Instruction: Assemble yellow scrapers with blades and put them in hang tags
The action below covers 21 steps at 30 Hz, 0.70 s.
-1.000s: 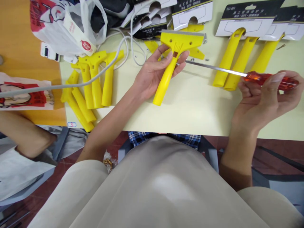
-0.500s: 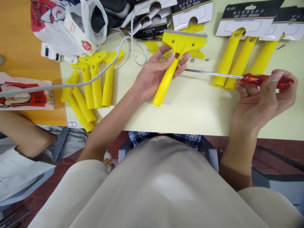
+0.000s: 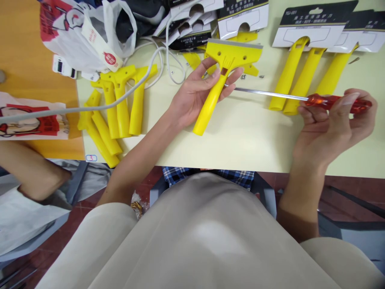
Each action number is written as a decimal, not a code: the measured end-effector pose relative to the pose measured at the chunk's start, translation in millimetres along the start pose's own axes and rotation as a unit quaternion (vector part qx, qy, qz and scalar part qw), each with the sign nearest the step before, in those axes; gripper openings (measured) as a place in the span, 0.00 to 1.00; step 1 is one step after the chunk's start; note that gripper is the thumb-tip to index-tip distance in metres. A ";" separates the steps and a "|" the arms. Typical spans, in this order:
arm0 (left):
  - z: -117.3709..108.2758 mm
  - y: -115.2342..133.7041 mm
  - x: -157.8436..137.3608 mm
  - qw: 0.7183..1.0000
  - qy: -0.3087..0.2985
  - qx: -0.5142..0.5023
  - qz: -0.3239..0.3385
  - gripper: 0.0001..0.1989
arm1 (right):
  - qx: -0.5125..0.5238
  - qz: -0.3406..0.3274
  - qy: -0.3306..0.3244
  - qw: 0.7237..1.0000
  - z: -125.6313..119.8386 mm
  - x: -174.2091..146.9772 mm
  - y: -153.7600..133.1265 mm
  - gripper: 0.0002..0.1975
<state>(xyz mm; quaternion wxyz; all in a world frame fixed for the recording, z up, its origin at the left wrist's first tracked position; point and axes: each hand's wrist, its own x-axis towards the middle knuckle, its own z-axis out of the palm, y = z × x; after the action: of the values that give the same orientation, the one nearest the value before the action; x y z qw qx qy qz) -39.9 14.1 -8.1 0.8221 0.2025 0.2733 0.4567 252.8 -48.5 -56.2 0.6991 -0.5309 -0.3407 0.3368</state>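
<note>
My left hand (image 3: 195, 92) is closed around the neck of a yellow scraper (image 3: 212, 98), whose wide head with a metal blade edge points away from me. Its handle slants down toward the table's front. In my right hand (image 3: 333, 124) is a screwdriver (image 3: 329, 102) with a clear red handle, the thumb and fingers wrapped round it. The long steel shaft runs left, and its end reaches behind the scraper's neck by my left fingers. The exact contact of the tip is hidden. Small screws (image 3: 244, 76) lie on the table behind the scraper.
Several yellow scraper handles (image 3: 122, 108) lie at the left. Carded scrapers (image 3: 290, 76) lie at the right, with black-and-white cards (image 3: 243, 20) at the back. A grey cable (image 3: 99, 106) crosses near a plastic bag (image 3: 69, 28). Another person's arm (image 3: 33, 170) rests at far left.
Almost nothing differs. Both hands, the scraper and the screwdriver keep nearly the same places, with only a very slight shift in the view.
</note>
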 end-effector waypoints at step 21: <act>3.3 4.6 6.2 0.999 0.043 -0.025 0.023 0.13 | 0.004 -0.023 0.025 0.999 8.5 -3.7 -7.6 0.28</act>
<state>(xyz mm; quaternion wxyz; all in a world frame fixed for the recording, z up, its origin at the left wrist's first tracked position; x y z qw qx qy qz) -38.1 21.5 -4.5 0.8038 0.1682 0.2921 0.4902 244.5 -48.8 -47.5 0.7169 -0.5286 -0.3341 0.3082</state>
